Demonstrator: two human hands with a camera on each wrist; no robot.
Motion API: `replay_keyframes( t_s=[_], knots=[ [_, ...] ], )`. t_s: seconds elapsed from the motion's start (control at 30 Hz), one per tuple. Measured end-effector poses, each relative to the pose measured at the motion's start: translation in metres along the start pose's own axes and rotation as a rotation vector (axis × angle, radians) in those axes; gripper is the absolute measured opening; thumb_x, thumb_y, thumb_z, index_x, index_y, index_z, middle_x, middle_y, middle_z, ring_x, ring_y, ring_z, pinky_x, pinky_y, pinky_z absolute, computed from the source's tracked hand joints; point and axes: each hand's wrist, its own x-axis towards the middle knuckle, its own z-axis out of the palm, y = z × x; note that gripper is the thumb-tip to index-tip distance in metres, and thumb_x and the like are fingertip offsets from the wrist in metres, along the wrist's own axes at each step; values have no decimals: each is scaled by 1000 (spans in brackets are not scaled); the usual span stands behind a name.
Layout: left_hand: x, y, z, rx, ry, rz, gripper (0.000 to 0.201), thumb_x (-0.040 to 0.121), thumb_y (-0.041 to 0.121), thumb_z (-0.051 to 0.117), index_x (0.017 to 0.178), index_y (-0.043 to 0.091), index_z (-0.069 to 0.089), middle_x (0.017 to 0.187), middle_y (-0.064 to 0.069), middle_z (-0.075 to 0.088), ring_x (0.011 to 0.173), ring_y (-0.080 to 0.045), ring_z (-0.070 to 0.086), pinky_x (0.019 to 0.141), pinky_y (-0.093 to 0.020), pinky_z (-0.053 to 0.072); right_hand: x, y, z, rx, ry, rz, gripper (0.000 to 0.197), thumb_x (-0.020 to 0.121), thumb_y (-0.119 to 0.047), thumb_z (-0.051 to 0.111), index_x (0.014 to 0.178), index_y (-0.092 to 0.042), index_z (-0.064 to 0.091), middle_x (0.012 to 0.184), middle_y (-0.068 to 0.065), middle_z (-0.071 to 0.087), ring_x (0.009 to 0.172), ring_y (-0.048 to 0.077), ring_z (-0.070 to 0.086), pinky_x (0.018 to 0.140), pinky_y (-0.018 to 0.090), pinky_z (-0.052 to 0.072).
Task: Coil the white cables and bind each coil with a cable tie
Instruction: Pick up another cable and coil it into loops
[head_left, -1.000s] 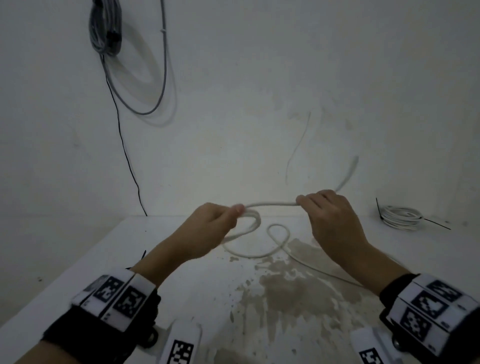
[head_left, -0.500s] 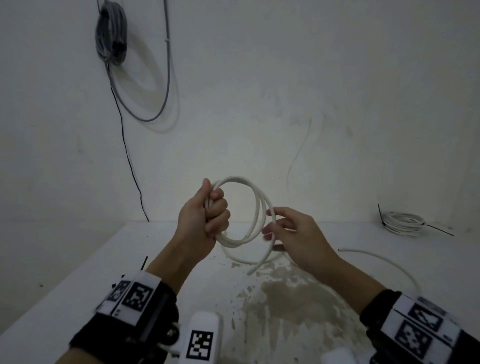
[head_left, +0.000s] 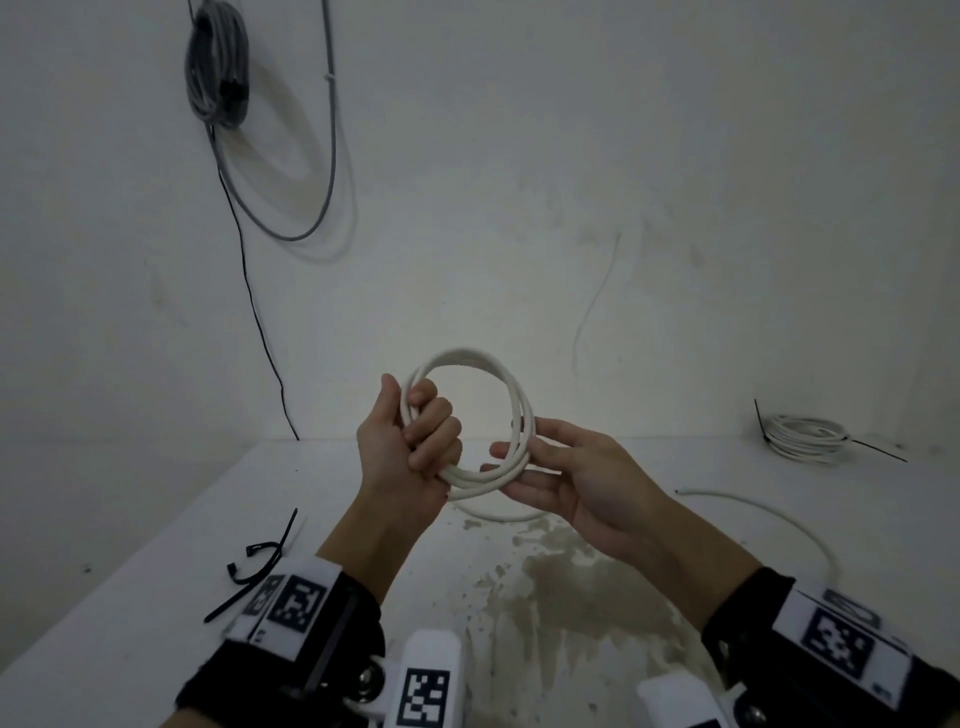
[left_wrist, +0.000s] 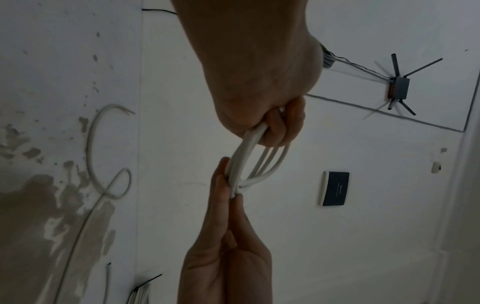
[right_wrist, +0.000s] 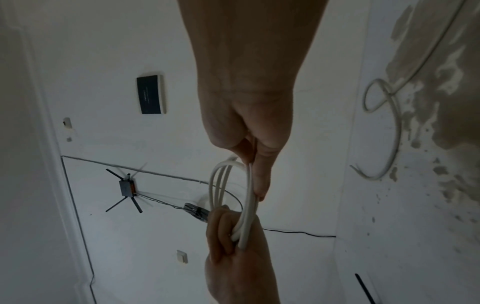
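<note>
No word, brand or number can be read anywhere. The white wrist bands (head_left: 291, 605) and the white camera housing (head_left: 423, 680) at the bottom of the head view carry black-and-white square marker patterns, which are codes and not letters. The dark wall panel (right_wrist: 150, 94) bears a thin pale line of print, too small and blurred to make out.

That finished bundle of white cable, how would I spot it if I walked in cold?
Look at the white table and follow its far edge to the right corner by the wall. The finished coil lies flat there, away from both hands. Unlike the coil held in the air and the loose cable, it is bound with a black tie.
</note>
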Motion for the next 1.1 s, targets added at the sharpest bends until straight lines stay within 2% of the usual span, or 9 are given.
replay_keyframes(
  t_s=[0.17,0.33,0.47,0.57,0.73,0.8,0.87,0.97,1.1],
  knots=[
    [1,-6,7,-63,9,25,46,98,39,27,60,17,39,33,6,29,21,-5,27,23,-14,19,-7,6,5,89,-33,66,25,98,2,36,114,9,54,88,22,70,70,27,72,59,30,60],
    [4,-6,10,47,3,56,44,99,37,28,61,17,39,35,8,28,25,-2,24,26,-15,19,-8,-2,7,152,0,-2,21,96,5,37,107,9,55,88,22,69,70,28,72,60,31,60],
    [-2,-17,21,204,-53,87,37,91,41,34,65,15,40,38,9,28,29,-2,25,30,-14,18,-5,0,10,214,41,40,27,90,15,32,111,19,49,108,34,61,87,41,68,67,41,60],
    [-2,-27,25,467,-53,187,38,79,47,55,65,15,40,41,10,31,35,-4,27,34,-14,24,-5,2,13,212,70,86,34,85,22,28,114,24,44,95,36,62,76,43,67,52,38,59],
    [-4,-33,18,860,-49,366,38,69,13,78,75,9,41,49,5,40,45,-10,42,47,-21,43,-5,-2,12,109,88,123,36,84,20,25,112,22,47,98,36,60,75,42,68,47,33,57],
    [-6,-34,23,899,-66,327,29,81,11,69,77,9,39,47,1,39,36,-13,41,39,-22,41,-6,-1,11,89,80,144,35,86,19,26,111,21,49,95,32,63,71,38,69,52,33,59],
    [-6,-29,28,844,-75,235,29,91,27,51,71,10,37,43,3,34,26,-9,30,32,-15,27,-9,0,8,10,33,208,31,87,14,33,109,19,54,93,30,66,75,37,70,59,34,60],
    [0,-11,28,469,-76,-84,42,92,48,32,67,15,42,42,7,28,20,-1,20,26,-12,14,-10,-7,-2,-256,77,241,25,81,-4,46,98,3,62,90,19,71,80,31,68,73,39,57],
    [-5,1,20,236,-167,-387,48,85,55,43,61,14,51,39,7,33,23,-4,8,24,-12,13,-8,-29,-5,-82,56,65,41,89,-38,43,97,-3,61,78,13,66,69,26,63,68,36,50]
  ],
)
